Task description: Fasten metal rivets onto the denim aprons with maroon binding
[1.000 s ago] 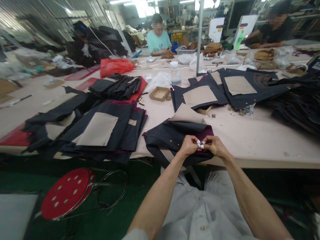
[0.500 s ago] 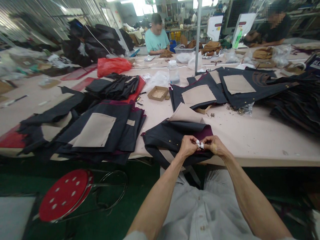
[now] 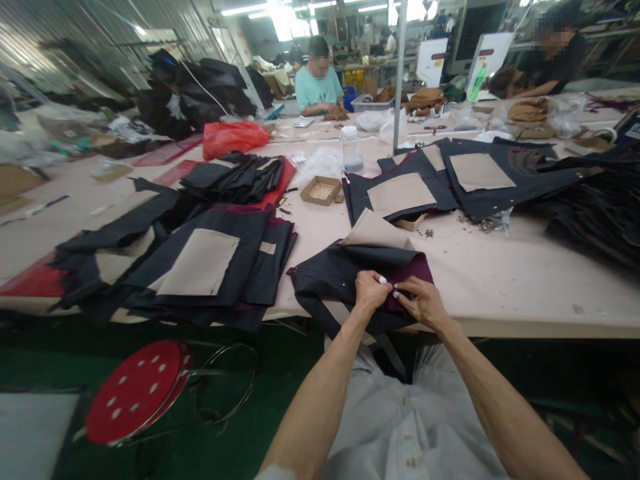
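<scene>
A dark fabric piece (image 3: 325,270) with a maroon underside and beige panels lies folded at the table's front edge, partly hanging over it. My left hand (image 3: 371,291) is closed on the fabric, thumb and fingertips pinched at the maroon side. Just right of it, my right hand (image 3: 423,301) brings thumb and forefinger close together against the maroon cloth. Whatever lies between those fingertips is too small to make out. White coverings wrap some fingertips on both hands. A small brass-coloured stud (image 3: 344,285) shows on the dark cloth beside my left hand.
Stacked dark fabric pieces (image 3: 250,267) lie left, more panels (image 3: 480,173) right. A small cardboard box (image 3: 320,191) of tiny parts and a plastic jar (image 3: 351,150) stand behind. Loose metal bits (image 3: 480,223) lie right. A red stool (image 3: 137,390) stands lower left. Co-workers sit opposite.
My hands, which met at the fingertips, have moved slightly apart. The right hand has turned and its fingers have loosened; more maroon cloth shows between them. The whole view has shifted slightly.
</scene>
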Available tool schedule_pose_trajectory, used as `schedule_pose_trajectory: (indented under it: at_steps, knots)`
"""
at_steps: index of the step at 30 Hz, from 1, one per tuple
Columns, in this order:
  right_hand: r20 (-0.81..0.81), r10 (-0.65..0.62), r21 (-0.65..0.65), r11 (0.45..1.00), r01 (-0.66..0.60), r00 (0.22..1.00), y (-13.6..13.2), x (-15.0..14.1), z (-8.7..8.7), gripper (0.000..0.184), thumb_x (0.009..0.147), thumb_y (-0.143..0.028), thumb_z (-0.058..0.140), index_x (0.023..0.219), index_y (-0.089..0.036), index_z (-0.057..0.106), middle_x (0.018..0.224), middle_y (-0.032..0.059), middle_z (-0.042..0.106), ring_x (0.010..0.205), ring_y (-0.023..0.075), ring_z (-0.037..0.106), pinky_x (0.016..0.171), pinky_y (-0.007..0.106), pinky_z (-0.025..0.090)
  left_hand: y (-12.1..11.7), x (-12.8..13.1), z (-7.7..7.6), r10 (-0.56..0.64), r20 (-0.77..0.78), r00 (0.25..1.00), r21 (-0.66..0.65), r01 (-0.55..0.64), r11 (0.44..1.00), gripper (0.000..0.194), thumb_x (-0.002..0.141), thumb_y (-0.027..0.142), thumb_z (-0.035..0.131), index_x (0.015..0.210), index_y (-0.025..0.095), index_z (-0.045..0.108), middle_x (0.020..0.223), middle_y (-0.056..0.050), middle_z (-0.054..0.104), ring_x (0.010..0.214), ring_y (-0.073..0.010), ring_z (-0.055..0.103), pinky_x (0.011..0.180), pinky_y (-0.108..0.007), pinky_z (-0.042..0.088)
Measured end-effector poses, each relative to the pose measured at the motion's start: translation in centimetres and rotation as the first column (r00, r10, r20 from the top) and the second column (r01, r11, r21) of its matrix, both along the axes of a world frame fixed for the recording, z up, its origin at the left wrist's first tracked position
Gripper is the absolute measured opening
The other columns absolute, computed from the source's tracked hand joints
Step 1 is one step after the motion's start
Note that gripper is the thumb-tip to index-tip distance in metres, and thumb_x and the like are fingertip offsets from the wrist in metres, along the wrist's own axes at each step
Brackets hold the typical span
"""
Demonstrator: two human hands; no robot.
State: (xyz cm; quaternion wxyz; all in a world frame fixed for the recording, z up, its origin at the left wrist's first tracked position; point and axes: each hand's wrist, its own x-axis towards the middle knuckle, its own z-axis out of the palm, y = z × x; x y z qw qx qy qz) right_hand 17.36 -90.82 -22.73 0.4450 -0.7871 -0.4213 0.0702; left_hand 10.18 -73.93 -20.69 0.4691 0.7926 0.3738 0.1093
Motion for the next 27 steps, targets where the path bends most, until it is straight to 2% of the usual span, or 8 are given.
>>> schedule_pose_trajectory:
  at_steps: [2, 4, 7, 10, 14, 18, 23, 27]
  knots:
    - [0.096, -0.015, -0.032, 0.999, 0.018, 0.995, -0.1, -0.4, 0.0, 0.026, 0.092, -0.037, 0.06, 0.107, -0.023, 0.076, 0.097, 0.0085, 0.069, 0.079, 0.0198, 0.062, 0.072, 0.03, 0.046, 0.0, 0.0, -0.1, 0.033, 0.005, 0.999, -0.007, -0.033, 0.999, 0.014, 0.056, 0.017, 0.075, 0.068, 0.014, 0.068, 0.062, 0.0, 0.063, 0.055, -0.0108, 0.054, 0.051, -0.021, 0.037]
    - [0.124, -0.03, -0.038, 0.999, 0.035, 0.992, -0.2, -0.5, -0.2, 0.025, 0.093, -0.036, 0.059, 0.106, -0.023, 0.076, 0.098, 0.0083, 0.069, 0.077, 0.019, 0.062, 0.071, 0.03, 0.046, 0.0, 0.0, -0.2, 0.064, 0.017, 0.998, -0.031, -0.064, 0.997, 0.016, 0.055, 0.017, 0.076, 0.068, 0.014, 0.067, 0.06, 0.001, 0.062, 0.054, -0.0101, 0.052, 0.051, -0.02, 0.036]
    - [0.101, -0.034, -0.039, 0.999, 0.038, 0.994, -0.3, -0.4, -0.5, 0.024, 0.092, -0.037, 0.06, 0.104, -0.024, 0.075, 0.096, 0.0074, 0.069, 0.072, 0.0179, 0.061, 0.07, 0.03, 0.047, -0.1, -0.1, -0.6, 0.103, 0.041, 0.994, -0.057, -0.1, 0.993, 0.018, 0.054, 0.017, 0.077, 0.068, 0.014, 0.066, 0.061, 0.002, 0.062, 0.055, -0.0096, 0.052, 0.051, -0.02, 0.036]
    - [0.052, -0.036, -0.031, 0.999, 0.038, 0.998, -0.4, -0.1, -0.4, 0.021, 0.089, -0.037, 0.064, 0.1, -0.024, 0.075, 0.093, 0.0067, 0.069, 0.069, 0.0179, 0.06, 0.069, 0.03, 0.048, -0.2, -0.4, -0.8, 0.113, 0.067, 0.991, -0.026, -0.111, 0.993, 0.016, 0.056, 0.017, 0.075, 0.068, 0.014, 0.065, 0.062, 0.001, 0.063, 0.056, -0.0101, 0.054, 0.052, -0.019, 0.037]
    - [-0.033, -0.03, -0.022, 0.999, 0.029, 0.999, -0.4, 0.2, -0.1, 0.017, 0.084, -0.034, 0.069, 0.094, -0.024, 0.076, 0.092, 0.0068, 0.069, 0.067, 0.0181, 0.06, 0.066, 0.031, 0.048, 0.0, -1.0, -0.3, -0.046, 0.057, 0.997, 0.038, 0.043, 0.998, 0.011, 0.06, 0.015, 0.073, 0.07, 0.014, 0.067, 0.065, -0.001, 0.065, 0.057, -0.0105, 0.055, 0.055, -0.02, 0.039]
    - [-0.072, -0.039, -0.055, 0.998, 0.035, 0.997, -0.2, 0.5, -0.4, 0.015, 0.081, -0.033, 0.071, 0.093, -0.026, 0.078, 0.093, 0.0056, 0.069, 0.069, 0.0181, 0.061, 0.065, 0.031, 0.048, 0.8, -1.3, 0.6, -0.226, -0.027, 0.974, 0.11, 0.227, 0.968, 0.008, 0.063, 0.015, 0.071, 0.07, 0.015, 0.069, 0.066, -0.002, 0.067, 0.058, -0.0118, 0.056, 0.058, -0.022, 0.041]
    - [-0.037, -0.071, -0.134, 0.989, 0.065, 0.997, 0.4, 1.0, -1.3, 0.011, 0.078, -0.03, 0.072, 0.087, -0.028, 0.079, 0.091, 0.0032, 0.068, 0.07, 0.0177, 0.06, 0.066, 0.031, 0.045, 1.1, -1.4, 1.6, -0.343, -0.099, 0.934, 0.197, 0.357, 0.913, 0.011, 0.066, 0.015, 0.07, 0.077, 0.018, 0.071, 0.071, -0.003, 0.069, 0.064, -0.015, 0.06, 0.061, -0.024, 0.043]
    - [-0.01, -0.063, -0.164, 0.985, 0.06, 0.998, 0.6, 1.3, -1.6, 0.01, 0.077, -0.028, 0.072, 0.085, -0.029, 0.079, 0.091, 0.0027, 0.069, 0.074, 0.0187, 0.061, 0.066, 0.031, 0.044, 0.8, -1.3, 2.5, -0.395, -0.167, 0.903, 0.298, 0.428, 0.853, 0.017, 0.066, 0.017, 0.073, 0.081, 0.023, 0.072, 0.076, -0.003, 0.07, 0.074, -0.0193, 0.064, 0.07, -0.026, 0.046]
